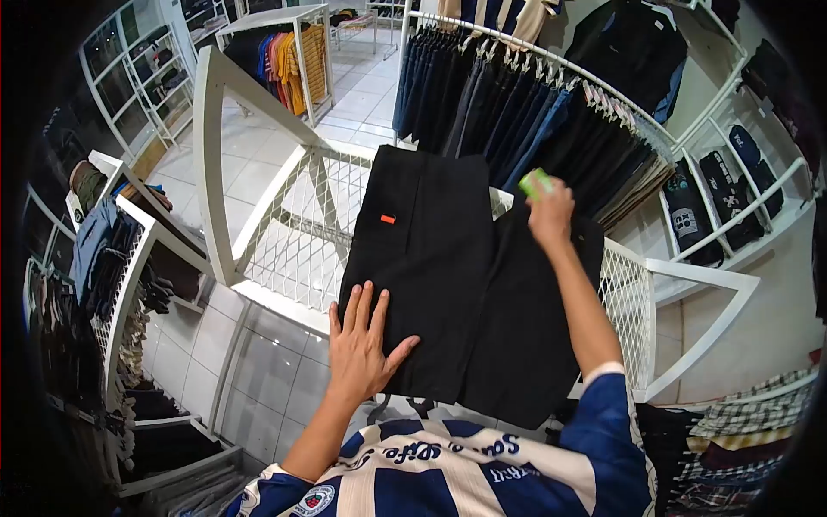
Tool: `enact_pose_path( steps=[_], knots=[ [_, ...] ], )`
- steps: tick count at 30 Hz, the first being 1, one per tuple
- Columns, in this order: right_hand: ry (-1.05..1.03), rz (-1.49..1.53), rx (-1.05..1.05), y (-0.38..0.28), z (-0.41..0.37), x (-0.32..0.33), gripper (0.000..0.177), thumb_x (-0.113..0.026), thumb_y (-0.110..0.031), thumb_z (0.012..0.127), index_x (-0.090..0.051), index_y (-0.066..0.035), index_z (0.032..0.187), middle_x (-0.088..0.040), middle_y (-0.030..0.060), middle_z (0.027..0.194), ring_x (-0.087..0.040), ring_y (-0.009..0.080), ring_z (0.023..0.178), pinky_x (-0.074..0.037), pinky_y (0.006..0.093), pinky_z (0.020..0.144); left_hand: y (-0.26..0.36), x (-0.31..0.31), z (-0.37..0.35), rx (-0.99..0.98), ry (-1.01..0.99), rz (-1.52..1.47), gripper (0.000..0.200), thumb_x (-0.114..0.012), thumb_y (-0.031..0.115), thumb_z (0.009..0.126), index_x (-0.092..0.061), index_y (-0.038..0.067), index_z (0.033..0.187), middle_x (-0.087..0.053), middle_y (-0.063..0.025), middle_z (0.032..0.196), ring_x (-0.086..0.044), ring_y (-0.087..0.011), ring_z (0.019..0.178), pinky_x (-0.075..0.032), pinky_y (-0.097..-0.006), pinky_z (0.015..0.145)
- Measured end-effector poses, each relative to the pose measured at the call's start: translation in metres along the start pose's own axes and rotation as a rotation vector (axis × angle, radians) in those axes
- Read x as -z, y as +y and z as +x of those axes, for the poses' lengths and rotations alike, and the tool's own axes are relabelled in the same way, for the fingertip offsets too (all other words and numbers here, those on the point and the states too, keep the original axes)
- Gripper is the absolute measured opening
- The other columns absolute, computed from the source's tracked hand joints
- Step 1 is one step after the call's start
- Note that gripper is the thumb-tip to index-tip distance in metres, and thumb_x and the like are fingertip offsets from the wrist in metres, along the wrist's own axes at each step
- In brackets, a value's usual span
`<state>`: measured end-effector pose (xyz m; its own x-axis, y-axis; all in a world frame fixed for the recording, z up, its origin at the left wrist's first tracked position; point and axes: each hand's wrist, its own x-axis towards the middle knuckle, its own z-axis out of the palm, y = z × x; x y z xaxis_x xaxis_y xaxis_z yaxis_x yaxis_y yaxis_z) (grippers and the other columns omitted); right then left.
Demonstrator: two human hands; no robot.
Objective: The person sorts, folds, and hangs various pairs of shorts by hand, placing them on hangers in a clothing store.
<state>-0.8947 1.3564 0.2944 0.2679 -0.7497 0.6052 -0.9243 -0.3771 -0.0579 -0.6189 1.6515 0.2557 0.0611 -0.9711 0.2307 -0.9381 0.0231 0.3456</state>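
Observation:
A pair of black shorts [431, 276] lies spread over the white mesh rack [293, 233], with a small orange tag [388, 219] on one leg. My left hand [357, 349] rests flat on the near left part of the fabric, fingers spread. Over the far right side of the shorts, my right hand [551, 211] is closed round a small bright green block [536, 183]. Its exact kind is not clear, since my fingers cover part of it.
Beyond the mesh rack hangs a curved rail of dark jeans [482, 103]. Shelves with folded dark bags [689, 215] stand at the right, near folded checked shirts [758, 414]. To the left is another rack with clothes [99, 250]. Colourful shirts [289, 69] hang further back.

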Motion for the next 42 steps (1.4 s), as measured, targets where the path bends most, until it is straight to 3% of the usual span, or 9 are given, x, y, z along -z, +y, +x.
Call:
enact_pose_path(
  steps=[3,8,12,14,20,26,32,36,42],
  knots=[
    [0.178,0.341,0.100,-0.034,0.006,0.010,0.042,-0.073,-0.012,0.086,-0.069,-0.007,0.127,-0.064,0.0184,0.122,-0.057,0.0390,0.114,-0.047,0.0495,0.098,-0.003,0.002,0.005,-0.002,-0.022,0.011,0.091,-0.062,0.065,0.093,-0.042,0.003,0.157,-0.034,-0.0214,0.165,-0.029,-0.0367,0.155,-0.019,-0.0607,0.124],
    [-0.533,0.825,0.813,-0.126,-0.055,0.023,0.052,-0.085,-0.020,0.080,-0.070,-0.012,0.128,-0.066,0.0179,0.129,-0.059,0.0399,0.126,-0.045,0.0465,0.108,-0.004,-0.003,0.004,0.061,0.031,-0.038,0.103,-0.063,0.067,0.091,-0.034,-0.004,0.158,-0.030,-0.0255,0.166,-0.023,-0.0385,0.157,-0.016,-0.0575,0.126],
    [-0.351,0.034,-0.075,-0.029,0.040,-0.041,0.042,-0.077,-0.015,0.086,-0.069,-0.013,0.127,-0.066,0.0170,0.114,-0.061,0.0371,0.106,-0.049,0.0489,0.097,-0.004,-0.004,-0.004,0.055,0.006,-0.025,0.103,-0.063,0.070,0.090,-0.037,-0.003,0.158,-0.031,-0.0244,0.166,-0.024,-0.0383,0.157,-0.016,-0.0567,0.126],
    [0.135,0.224,0.030,-0.021,0.046,-0.048,0.043,-0.075,-0.013,0.087,-0.068,-0.013,0.129,-0.064,0.0187,0.118,-0.061,0.0373,0.109,-0.049,0.0469,0.098,-0.005,0.000,0.002,0.051,0.016,-0.064,0.102,-0.063,0.070,0.089,-0.039,-0.002,0.157,-0.032,-0.0236,0.166,-0.025,-0.0382,0.157,-0.017,-0.0570,0.126],
    [-0.392,0.768,0.722,-0.164,-0.002,-0.018,0.043,-0.078,-0.015,0.085,-0.069,-0.014,0.128,-0.068,0.0192,0.119,-0.061,0.0379,0.119,-0.048,0.0474,0.104,-0.005,-0.001,0.003,0.039,0.044,-0.041,0.101,-0.065,0.070,0.088,-0.043,-0.001,0.155,-0.037,-0.0233,0.164,-0.028,-0.0392,0.155,-0.017,-0.0600,0.124],
    [-0.093,0.248,-0.180,-0.025,0.107,-0.120,0.043,-0.077,-0.021,0.088,-0.068,-0.012,0.129,-0.068,0.0192,0.119,-0.063,0.0405,0.112,-0.050,0.0478,0.099,-0.007,-0.001,0.003,0.036,0.075,-0.043,0.101,-0.065,0.071,0.087,-0.044,-0.003,0.154,-0.038,-0.0235,0.163,-0.029,-0.0395,0.155,-0.015,-0.0610,0.124],
    [-0.329,0.588,0.580,-0.124,0.040,-0.056,0.046,-0.081,-0.019,0.086,-0.068,-0.008,0.128,-0.065,0.0178,0.125,-0.062,0.0374,0.121,-0.046,0.0446,0.108,-0.007,-0.004,0.002,0.033,0.056,-0.045,0.102,-0.064,0.072,0.087,-0.044,-0.003,0.154,-0.037,-0.0244,0.163,-0.029,-0.0389,0.155,-0.015,-0.0613,0.124],
    [-0.075,-0.081,-0.125,-0.068,0.086,-0.088,0.044,-0.073,-0.020,0.090,-0.068,-0.018,0.133,-0.065,0.0204,0.115,-0.061,0.0391,0.107,-0.049,0.0493,0.095,-0.007,-0.006,0.002,0.009,0.085,-0.044,0.104,-0.065,0.072,0.086,-0.044,-0.003,0.154,-0.037,-0.0250,0.163,-0.029,-0.0385,0.155,-0.016,-0.0620,0.124],
    [-0.288,0.812,0.317,-0.158,-0.013,-0.002,0.049,-0.081,-0.024,0.087,-0.067,-0.010,0.132,-0.063,0.0198,0.128,-0.062,0.0383,0.116,-0.048,0.0463,0.105,-0.043,-0.003,0.000,-0.091,0.062,-0.311,0.068,-0.060,0.042,0.101,-0.048,-0.001,0.152,-0.045,-0.0208,0.159,-0.035,-0.0392,0.151,-0.022,-0.0584,0.123]
  ],
)
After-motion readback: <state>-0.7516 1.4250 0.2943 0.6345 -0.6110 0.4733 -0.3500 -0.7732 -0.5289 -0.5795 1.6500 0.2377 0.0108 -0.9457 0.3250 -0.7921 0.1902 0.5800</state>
